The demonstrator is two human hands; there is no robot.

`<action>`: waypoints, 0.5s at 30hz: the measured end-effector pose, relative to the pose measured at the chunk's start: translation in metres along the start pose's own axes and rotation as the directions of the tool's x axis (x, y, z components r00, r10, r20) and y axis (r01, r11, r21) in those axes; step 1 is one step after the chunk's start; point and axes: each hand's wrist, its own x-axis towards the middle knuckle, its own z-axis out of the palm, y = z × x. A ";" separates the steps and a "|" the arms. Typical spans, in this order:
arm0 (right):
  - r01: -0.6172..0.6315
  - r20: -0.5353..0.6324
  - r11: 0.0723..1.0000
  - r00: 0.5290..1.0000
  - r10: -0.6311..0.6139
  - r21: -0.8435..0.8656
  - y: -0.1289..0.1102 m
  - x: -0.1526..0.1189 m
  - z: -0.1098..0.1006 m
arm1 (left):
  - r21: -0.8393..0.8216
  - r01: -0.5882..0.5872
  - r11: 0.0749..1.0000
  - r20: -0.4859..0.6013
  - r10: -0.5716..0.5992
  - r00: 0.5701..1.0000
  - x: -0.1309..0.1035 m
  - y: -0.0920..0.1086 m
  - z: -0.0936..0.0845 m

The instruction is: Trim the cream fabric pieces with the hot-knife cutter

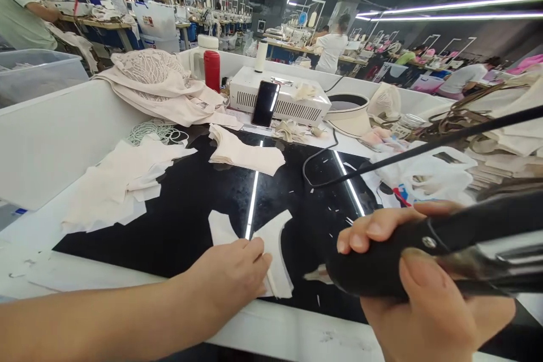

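Observation:
My left hand is closed in a pinch on a small cream fabric piece, which lies on the black glossy board. Curved ends of the fabric stick out on both sides of my fingers, and its middle is hidden under them. My right hand wraps around a black corded hand tool, held above the board to the right of the fabric. A pale metallic tip shows at the tool's front end, blurred. Farther back lies a neat stack of cut cream pieces.
Loose cream pieces spread on the left beside tangled green cord. At the back stand a white vented box, a phone and a red bottle. A black cable crosses the right side above a plastic bag.

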 end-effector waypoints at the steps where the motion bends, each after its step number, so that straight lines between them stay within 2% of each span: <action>1: -0.002 -0.010 0.999 1.000 0.002 0.042 -0.002 -0.003 0.000 | 0.001 0.011 1.000 -0.007 -0.011 1.000 0.000 0.001 -0.001; 5: -0.056 0.092 0.991 0.995 0.045 0.121 -0.008 -0.015 -0.003 | 0.014 0.096 0.995 0.008 -0.096 0.995 -0.002 -0.003 -0.012; 7: -0.086 0.141 0.988 0.988 0.068 0.127 -0.010 -0.019 -0.005 | 0.006 0.099 0.995 0.012 -0.099 0.995 -0.002 -0.007 -0.021; 9: -0.093 0.147 0.986 0.987 0.072 0.136 -0.010 -0.022 -0.008 | -0.037 0.031 0.999 -0.019 -0.032 0.999 0.000 -0.009 -0.030; 11: -0.091 0.149 0.986 0.986 0.070 0.142 -0.008 -0.025 -0.009 | -0.094 -0.085 0.992 -0.080 0.077 0.994 0.003 -0.009 -0.037; 15: -0.098 0.149 0.986 0.986 0.078 0.133 -0.003 -0.027 -0.011 | -0.186 -0.245 0.952 -0.198 0.208 0.958 0.010 -0.004 -0.036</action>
